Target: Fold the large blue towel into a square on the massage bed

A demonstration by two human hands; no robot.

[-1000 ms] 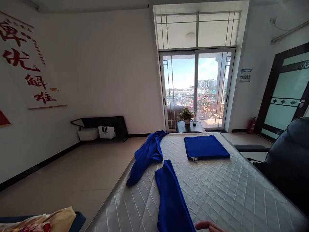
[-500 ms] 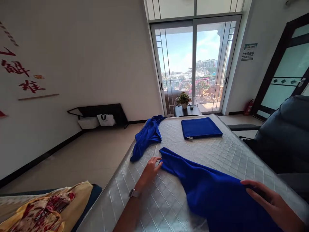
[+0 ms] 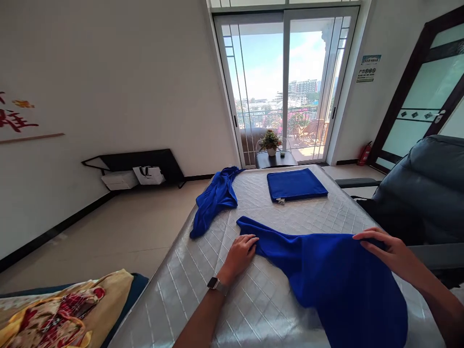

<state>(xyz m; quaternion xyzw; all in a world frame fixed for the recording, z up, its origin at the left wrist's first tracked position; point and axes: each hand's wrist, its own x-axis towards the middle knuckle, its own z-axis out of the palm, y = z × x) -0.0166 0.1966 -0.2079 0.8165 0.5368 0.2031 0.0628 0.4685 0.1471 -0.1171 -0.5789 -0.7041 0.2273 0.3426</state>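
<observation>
A large piece of blue cloth point(image 3: 326, 275) lies spread over the near part of the quilted mattress point(image 3: 232, 309). My left hand point(image 3: 239, 253), with a watch on the wrist, is closed at the cloth's lower left edge, its fingers curled onto the fabric. On the right, my right hand point(image 3: 380, 246) pinches the upper right edge between thumb and fingers and holds that part up. Farther back are a neatly folded blue cloth point(image 3: 297, 184) with a small white tag and, at the left edge, a crumpled blue cloth point(image 3: 216, 197).
A dark padded chair point(image 3: 424, 183) stands close on the right. Patterned bedding point(image 3: 61, 314) lies low at the left. Beyond the mattress is a small table point(image 3: 276, 160) with a potted plant point(image 3: 271, 142), before a sliding glass door. White bags point(image 3: 148, 176) sit by the wall.
My left hand has moved right onto the cloth and its fingers have closed. My right hand has lifted its edge up and away, and the cloth is spread wider. The view has shifted slightly.
</observation>
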